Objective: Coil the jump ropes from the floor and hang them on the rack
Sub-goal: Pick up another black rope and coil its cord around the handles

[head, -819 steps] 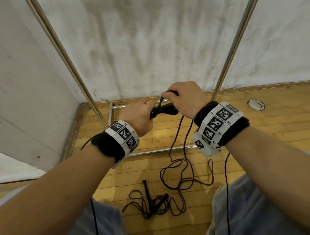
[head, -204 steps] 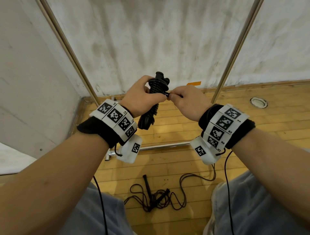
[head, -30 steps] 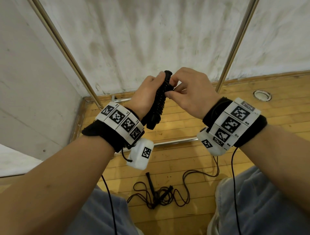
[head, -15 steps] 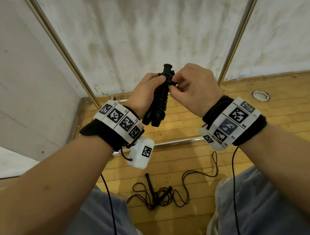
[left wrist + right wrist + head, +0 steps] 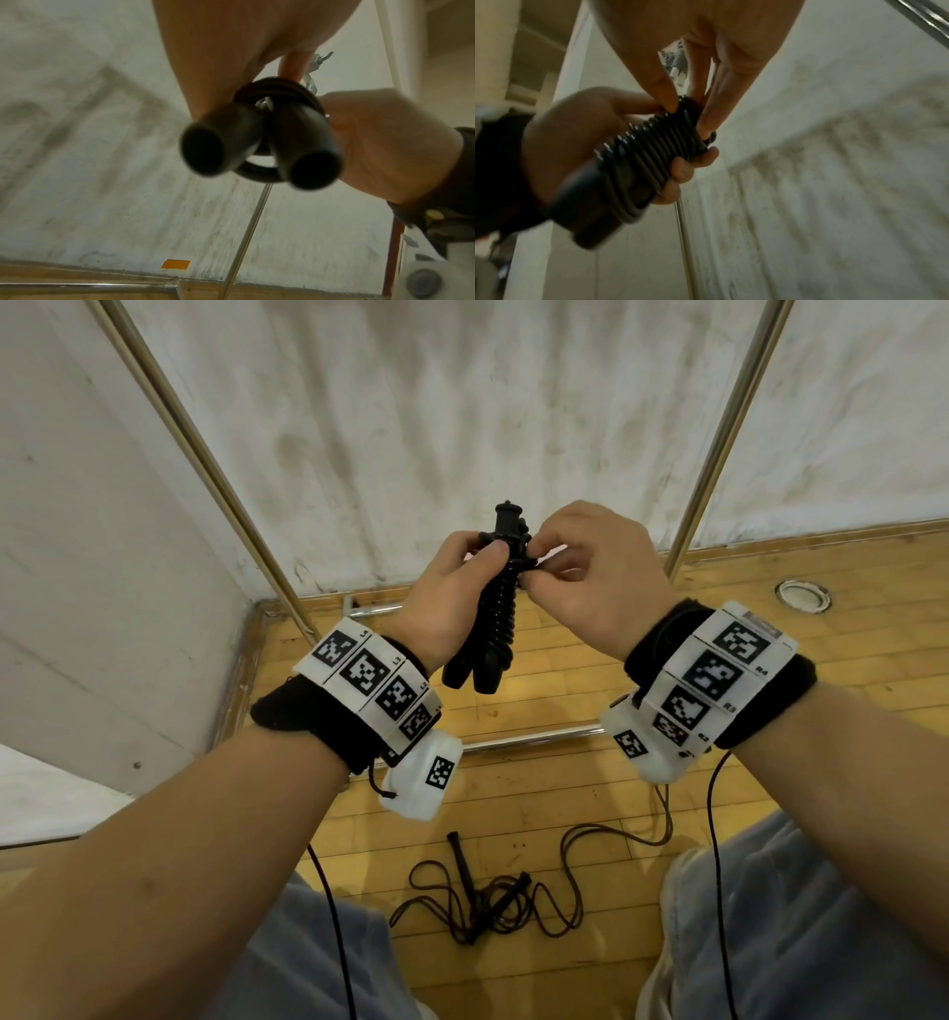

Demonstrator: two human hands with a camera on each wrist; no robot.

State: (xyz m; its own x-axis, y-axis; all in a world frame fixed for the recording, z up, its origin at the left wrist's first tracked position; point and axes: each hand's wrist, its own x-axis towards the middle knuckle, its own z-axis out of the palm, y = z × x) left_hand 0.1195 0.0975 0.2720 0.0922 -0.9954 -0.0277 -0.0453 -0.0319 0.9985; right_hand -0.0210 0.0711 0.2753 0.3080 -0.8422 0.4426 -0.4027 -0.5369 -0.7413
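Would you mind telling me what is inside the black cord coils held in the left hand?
The coiled cord wraps two black handles lying side by side, their open butt ends sticking out below. The left hand covers one side of the coils, and the right hand's fingers cover the top turns.

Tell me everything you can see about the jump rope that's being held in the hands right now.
The jump rope is black, its thin glossy cord wound in tight turns round its two handles, which lie side by side. Their round butt ends point down and look hollow; a knobbed tip sticks up above the fingers. It is held nearly upright in front of the wall. The left hand grips the wound part, and the right hand pinches the topmost turns.
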